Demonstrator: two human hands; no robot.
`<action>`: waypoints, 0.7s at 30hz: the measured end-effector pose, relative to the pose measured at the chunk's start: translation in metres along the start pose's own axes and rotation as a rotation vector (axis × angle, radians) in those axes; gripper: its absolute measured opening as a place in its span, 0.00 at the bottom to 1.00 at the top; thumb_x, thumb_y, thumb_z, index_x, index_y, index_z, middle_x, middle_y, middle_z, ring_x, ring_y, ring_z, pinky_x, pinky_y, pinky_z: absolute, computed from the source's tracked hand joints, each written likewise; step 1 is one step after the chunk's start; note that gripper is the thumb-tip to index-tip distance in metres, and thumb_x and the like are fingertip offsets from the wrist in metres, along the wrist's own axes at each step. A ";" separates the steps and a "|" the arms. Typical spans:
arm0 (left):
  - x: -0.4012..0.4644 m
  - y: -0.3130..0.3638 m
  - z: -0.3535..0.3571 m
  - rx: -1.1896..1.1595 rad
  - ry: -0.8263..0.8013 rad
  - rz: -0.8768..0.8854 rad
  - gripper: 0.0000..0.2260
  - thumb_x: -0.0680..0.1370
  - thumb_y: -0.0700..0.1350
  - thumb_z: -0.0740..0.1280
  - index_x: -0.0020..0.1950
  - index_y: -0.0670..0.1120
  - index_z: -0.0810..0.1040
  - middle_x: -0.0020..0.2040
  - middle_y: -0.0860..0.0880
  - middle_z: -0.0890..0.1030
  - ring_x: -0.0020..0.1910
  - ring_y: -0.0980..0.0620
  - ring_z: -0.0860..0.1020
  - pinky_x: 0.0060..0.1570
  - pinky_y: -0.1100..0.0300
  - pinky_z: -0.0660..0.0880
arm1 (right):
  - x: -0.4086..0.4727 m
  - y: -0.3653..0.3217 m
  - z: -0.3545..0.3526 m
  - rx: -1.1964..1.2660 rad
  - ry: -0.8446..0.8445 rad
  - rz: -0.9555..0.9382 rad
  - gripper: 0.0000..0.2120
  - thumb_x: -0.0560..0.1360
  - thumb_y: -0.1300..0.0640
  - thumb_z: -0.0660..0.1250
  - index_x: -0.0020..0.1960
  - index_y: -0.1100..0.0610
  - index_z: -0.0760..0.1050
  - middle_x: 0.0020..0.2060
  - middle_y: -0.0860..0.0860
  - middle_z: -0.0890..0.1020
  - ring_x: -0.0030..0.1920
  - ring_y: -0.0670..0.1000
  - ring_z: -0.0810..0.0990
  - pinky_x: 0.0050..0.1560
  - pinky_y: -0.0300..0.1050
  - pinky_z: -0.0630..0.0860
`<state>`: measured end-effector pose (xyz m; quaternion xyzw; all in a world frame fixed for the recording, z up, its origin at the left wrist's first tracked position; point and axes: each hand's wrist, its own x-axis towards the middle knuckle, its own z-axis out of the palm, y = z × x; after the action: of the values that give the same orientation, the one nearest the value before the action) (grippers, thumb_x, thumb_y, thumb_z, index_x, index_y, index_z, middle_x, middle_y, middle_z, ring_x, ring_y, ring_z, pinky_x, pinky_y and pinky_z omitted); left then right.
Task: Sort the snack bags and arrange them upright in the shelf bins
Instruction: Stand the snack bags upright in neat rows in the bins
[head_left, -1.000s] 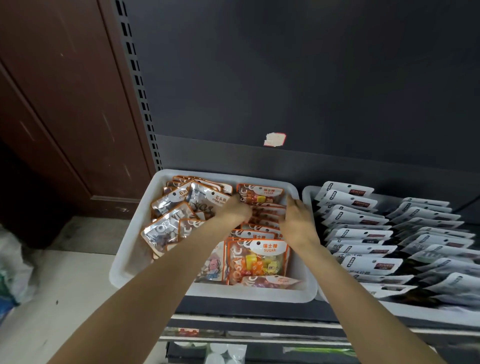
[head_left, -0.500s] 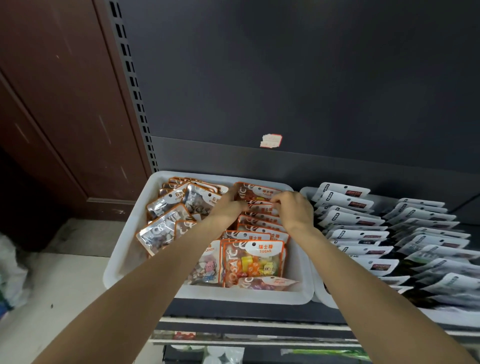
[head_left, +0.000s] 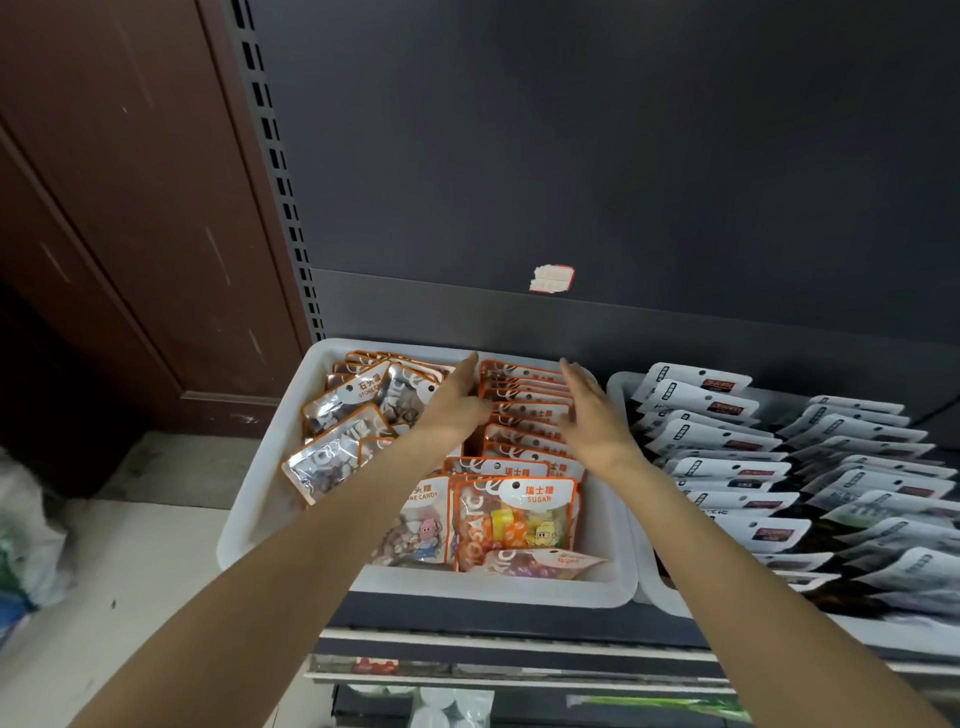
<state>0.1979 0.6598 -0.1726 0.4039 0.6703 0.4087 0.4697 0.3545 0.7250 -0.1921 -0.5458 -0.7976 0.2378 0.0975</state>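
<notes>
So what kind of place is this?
Probably a small shop's stocking aisle: a slotted metal shelf upright, white bins packed with candy bags, and a price sticker.

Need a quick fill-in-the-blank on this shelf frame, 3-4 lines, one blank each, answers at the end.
1. Both hands, the left hand and the right hand, flank the row of orange SUGAR bags with fingers ____.
2. The silver stone candy bags lie on the ____ side of the white bin.
3. The neighbouring bin on the right holds bags with ____ tops.
4. One SUGAR bag lies ____ at the bin's front.

Missing words: straight; left; white; flat
</notes>
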 end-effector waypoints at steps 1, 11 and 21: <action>-0.003 -0.001 -0.004 0.072 0.040 0.007 0.22 0.80 0.35 0.59 0.74 0.47 0.62 0.70 0.45 0.71 0.66 0.44 0.72 0.62 0.52 0.71 | -0.003 0.003 -0.003 0.003 0.053 -0.002 0.27 0.80 0.64 0.57 0.77 0.55 0.53 0.75 0.53 0.58 0.74 0.52 0.58 0.71 0.43 0.59; -0.010 -0.009 0.005 0.344 -0.101 -0.004 0.10 0.80 0.49 0.63 0.60 0.49 0.73 0.58 0.48 0.80 0.54 0.49 0.79 0.55 0.58 0.74 | -0.008 0.006 -0.003 -0.281 -0.022 -0.022 0.15 0.79 0.58 0.61 0.66 0.53 0.72 0.62 0.53 0.74 0.63 0.54 0.71 0.59 0.49 0.72; -0.025 -0.013 0.006 0.110 -0.106 0.065 0.25 0.77 0.36 0.65 0.72 0.50 0.66 0.65 0.49 0.76 0.60 0.51 0.77 0.53 0.62 0.77 | -0.032 0.016 -0.001 -0.270 0.222 -0.067 0.11 0.79 0.59 0.60 0.61 0.57 0.75 0.55 0.55 0.77 0.55 0.57 0.76 0.51 0.49 0.75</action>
<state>0.2071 0.6336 -0.1781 0.4719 0.6524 0.3642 0.4680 0.3808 0.7003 -0.1956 -0.5499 -0.8244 0.0632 0.1187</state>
